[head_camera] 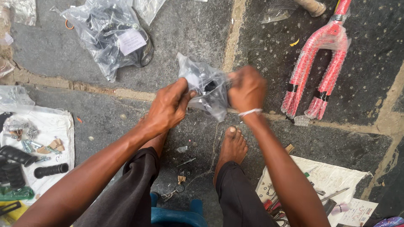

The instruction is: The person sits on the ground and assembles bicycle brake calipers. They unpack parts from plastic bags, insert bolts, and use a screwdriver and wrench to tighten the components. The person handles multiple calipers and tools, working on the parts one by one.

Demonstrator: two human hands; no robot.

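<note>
A small clear plastic bag (205,86) with dark parts inside hangs above the stone floor, held between both hands. My left hand (168,107) pinches the bag's left side with fingers and thumb. My right hand (247,89) is closed on the bag's right edge and looks blurred. A white band sits on my right wrist. My bare right foot (232,147) rests on the floor below the bag; the left foot is mostly hidden by my left arm.
A red bicycle fork (322,63) wrapped in plastic lies at upper right. A larger clear bag of parts (111,35) lies at upper left. Black hand grips (50,170) and small hardware rest on a white sheet at left. Tools (320,193) lie on paper at lower right. A blue stool (176,214) is beneath me.
</note>
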